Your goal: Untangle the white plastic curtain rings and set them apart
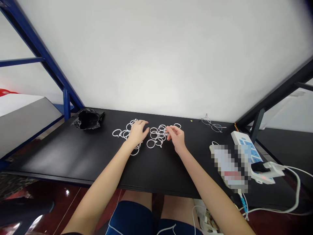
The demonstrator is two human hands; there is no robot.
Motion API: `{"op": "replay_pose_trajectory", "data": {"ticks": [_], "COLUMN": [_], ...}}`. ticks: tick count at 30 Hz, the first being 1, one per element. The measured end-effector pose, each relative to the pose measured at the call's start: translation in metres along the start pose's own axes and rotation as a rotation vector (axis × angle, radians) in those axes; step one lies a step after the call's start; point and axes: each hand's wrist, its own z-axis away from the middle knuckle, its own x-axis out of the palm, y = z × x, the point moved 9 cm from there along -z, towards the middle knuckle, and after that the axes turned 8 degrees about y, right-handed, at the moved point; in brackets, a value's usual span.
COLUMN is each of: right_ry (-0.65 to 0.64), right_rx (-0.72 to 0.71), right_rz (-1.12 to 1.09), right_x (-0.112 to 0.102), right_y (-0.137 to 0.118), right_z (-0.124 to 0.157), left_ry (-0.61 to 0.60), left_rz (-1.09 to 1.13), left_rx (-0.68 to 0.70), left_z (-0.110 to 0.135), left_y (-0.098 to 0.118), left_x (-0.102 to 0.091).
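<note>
Several white plastic rings lie scattered in the middle of a black table. My left hand rests flat on the left part of the pile, fingers spread over some rings. My right hand hovers at the right edge of the pile, thumb and fingers pinched on one white ring. A single ring lies apart at the far left of the group.
A crumpled black plastic bag sits at the back left. Wire-framed glasses lie at the back right. A white power strip with cables and a blurred flat object occupy the right side. A white wall stands behind.
</note>
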Motion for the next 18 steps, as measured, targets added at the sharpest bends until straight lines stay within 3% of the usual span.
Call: {"op": "replay_pose_trajectory", "data": {"ticks": [5,12,15,18], "right_ry": [0.006,-0.013,-0.102,-0.258], "right_rx": [-0.001,-0.063,-0.191,-0.439], "right_rz": [0.012,0.053,0.085,0.114], "right_x": [0.001,0.002,0.015,0.041], "right_y": [-0.002,-0.006,-0.03,-0.084], "right_z": [0.001,0.003,0.018,0.055], "left_ry": [-0.031,-0.089,-0.046,-0.026], "left_rz": [-0.28,-0.266,-0.21,-0.176], "left_rx": [-0.185,-0.198,-0.188,-0.182], "left_z": [-0.001,0.0,-0.002,-0.003], "left_y": [-0.038,-0.044,-0.043,-0.043], "left_x": [-0.01,-0.008,-0.012,-0.015]}}
